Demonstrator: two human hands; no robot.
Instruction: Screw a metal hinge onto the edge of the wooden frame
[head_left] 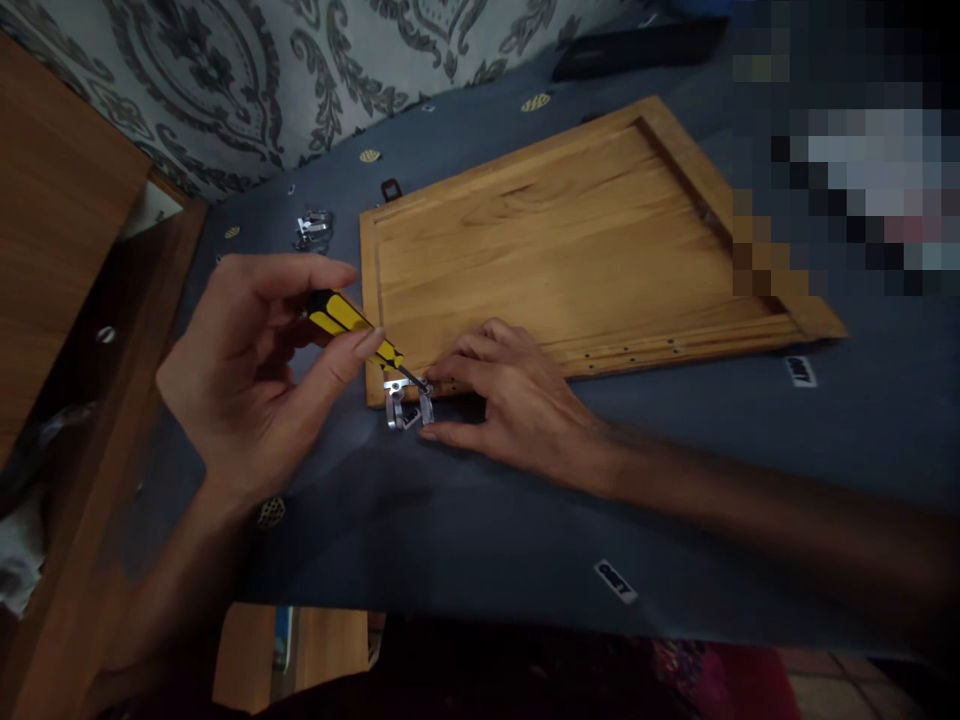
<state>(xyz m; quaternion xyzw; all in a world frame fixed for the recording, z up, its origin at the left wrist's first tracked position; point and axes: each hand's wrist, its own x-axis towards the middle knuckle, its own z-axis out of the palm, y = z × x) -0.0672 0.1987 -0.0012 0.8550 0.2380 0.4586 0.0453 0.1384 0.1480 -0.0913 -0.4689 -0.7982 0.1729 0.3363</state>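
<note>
In my left hand (262,360) is a yellow and black screwdriver (341,318), pinched by its handle between thumb and fingers. Its tip meets a metal hinge (401,400) at the near left corner of a framed wooden panel (525,240). My right hand (517,400) is at the hinge's right side, with the fingertips on the panel's edge and the thumb below by the hinge. Whether those fingers pinch the hinge or only steady it is hard to make out. A row of small dark holes runs along the panel's near edge.
More metal hinges (313,230) lie on the dark blue patterned cloth (510,540), left of the panel. A wooden cabinet (67,230) stands on the left. Behind are a patterned curtain (225,90) and a long black object (641,50). The upper right is pixelated.
</note>
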